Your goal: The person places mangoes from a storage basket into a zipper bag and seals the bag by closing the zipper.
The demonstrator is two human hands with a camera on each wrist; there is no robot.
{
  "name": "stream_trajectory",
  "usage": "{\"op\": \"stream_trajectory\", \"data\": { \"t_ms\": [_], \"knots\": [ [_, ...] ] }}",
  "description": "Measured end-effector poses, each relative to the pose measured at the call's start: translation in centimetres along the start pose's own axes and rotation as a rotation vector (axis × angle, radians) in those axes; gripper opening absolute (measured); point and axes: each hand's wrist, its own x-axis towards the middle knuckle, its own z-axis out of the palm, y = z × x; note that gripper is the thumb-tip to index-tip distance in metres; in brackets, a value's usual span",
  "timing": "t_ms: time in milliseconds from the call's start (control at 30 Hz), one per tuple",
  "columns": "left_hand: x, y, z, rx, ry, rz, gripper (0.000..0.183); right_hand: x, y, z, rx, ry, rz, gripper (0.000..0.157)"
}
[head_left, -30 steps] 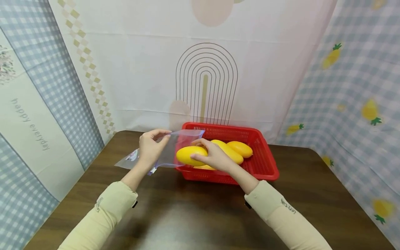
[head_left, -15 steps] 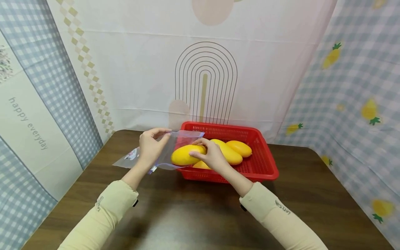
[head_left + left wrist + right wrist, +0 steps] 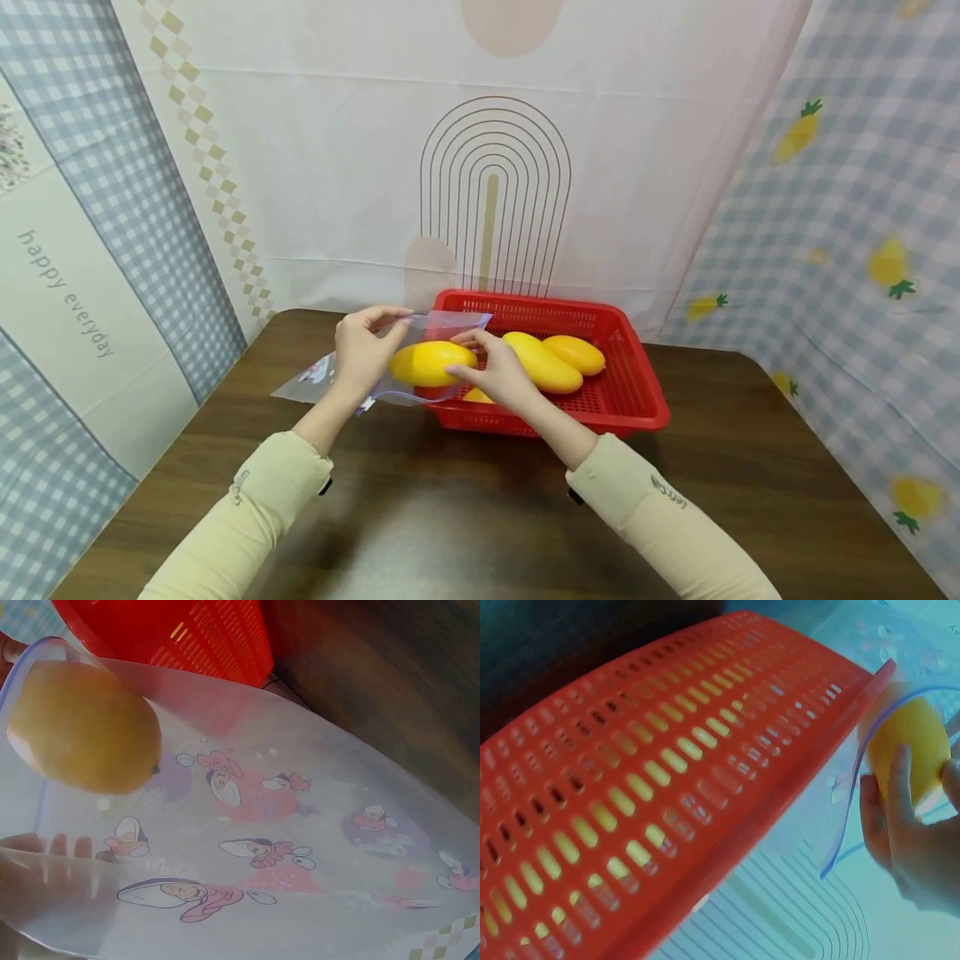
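Observation:
My left hand (image 3: 360,350) pinches the upper edge of a clear zip bag (image 3: 315,840) printed with cartoon figures. The bag lies tilted, its purple-edged mouth gaping toward the right. A yellow mango (image 3: 431,363) is held by my right hand (image 3: 501,371), fingers over one end and thumb along the near side. Most of that mango is inside the mouth; in the left wrist view its far end shows through the plastic. A white slider (image 3: 366,406) sits at the bag's lower corner. Part of the bag is hidden behind my left hand.
Right behind the bag stands a red perforated basket (image 3: 633,375), whose left part the bag overlaps. Inside it lie a long mango (image 3: 546,365), another mango (image 3: 576,355) and a partly hidden one (image 3: 477,396). The wooden table (image 3: 450,517) ends at a cloth backdrop.
My right hand has moved left with the mango, from in front of the bag's mouth to inside it. The left hand has kept its pinch on the bag and hardly moved.

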Motion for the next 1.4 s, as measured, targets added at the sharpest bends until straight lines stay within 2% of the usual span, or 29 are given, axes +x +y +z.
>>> {"op": "stream_trajectory", "data": {
  "t_ms": [100, 167, 333, 400, 567, 633, 900, 1000, 1100, 1167, 1267, 1400],
  "knots": [
    [0.0, 0.0, 0.0, -0.008, 0.003, 0.005, 0.012, 0.0, 0.0, 0.3, 0.039, 0.066, 0.02, 0.039],
    [0.1, 0.0, -0.1, -0.011, 0.014, 0.009, 0.011, 0.0, 0.0, 0.4, 0.075, 0.082, 0.011, 0.038],
    [0.3, -0.1, -0.2, 0.001, 0.044, 0.012, 0.01, 0.0, -0.2, 0.3, 0.149, 0.011, -0.08, 0.038],
    [0.3, 0.0, -0.4, 0.007, 0.046, 0.012, 0.01, -0.4, -1.0, -0.1, 0.162, -0.021, -0.095, 0.037],
    [0.3, -0.1, -0.9, 0.014, 0.055, 0.031, 0.01, -0.5, -0.4, -0.5, 0.153, -0.037, -0.086, 0.031],
    [0.3, -0.2, -1.0, 0.017, 0.06, 0.037, 0.01, -0.2, 0.8, -0.4, 0.148, -0.035, -0.087, 0.029],
    [0.3, -0.3, -1.1, 0.022, 0.061, 0.025, 0.011, -0.3, 1.1, -0.5, 0.106, -0.051, -0.095, 0.026],
    [0.4, -0.2, -1.2, 0.018, 0.062, 0.025, 0.011, -0.4, 1.1, -0.2, 0.005, -0.098, -0.167, 0.024],
    [0.4, -0.2, -1.2, 0.012, 0.056, 0.026, 0.011, -0.5, 1.1, 0.3, -0.166, -0.16, -0.297, 0.023],
    [0.4, -0.2, -1.3, 0.015, 0.051, 0.027, 0.011, -0.6, 1.1, 0.6, -0.316, -0.204, -0.404, 0.023],
    [0.5, -0.1, -1.2, 0.019, 0.046, 0.028, 0.011, -0.6, 1.1, 1.0, -0.604, -0.239, -0.569, 0.024],
    [0.7, -0.1, -1.2, 0.019, 0.049, 0.022, 0.01, -0.3, 1.2, 1.5, -0.875, -0.201, -0.7, 0.023]
  ]
}}
